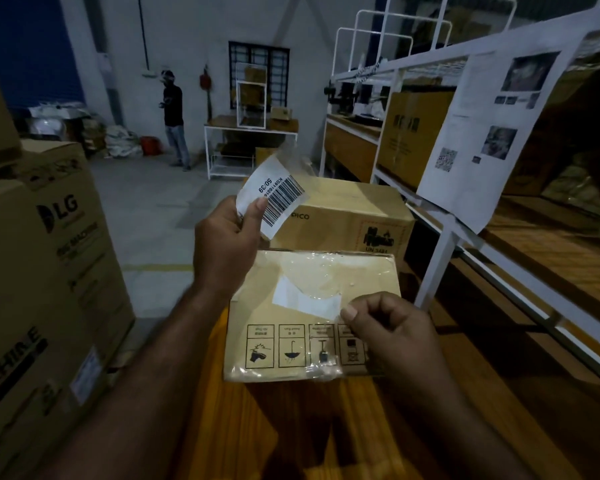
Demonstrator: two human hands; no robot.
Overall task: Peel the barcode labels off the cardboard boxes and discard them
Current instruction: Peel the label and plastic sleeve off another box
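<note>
A small flat cardboard box [364, 275] lies on a wooden surface in front of me, with clear tape and handling symbols on its top. My left hand [226, 244] is raised above its far left corner and pinches a peeled white barcode label [274, 194] with clear tape stuck to it. A white strip of label [305, 301] remains stuck on the box top. My right hand [392, 327] rests on the box's right side, thumb and fingers pinching at the right end of that strip.
A second cardboard box [347, 216] printed PICO sits just behind. Large LG cartons [49, 271] stack at the left. White metal shelving [447, 237] with boxes and a hanging paper sheet [482, 133] runs along the right. A person [174, 116] stands far back by a white table [250, 133].
</note>
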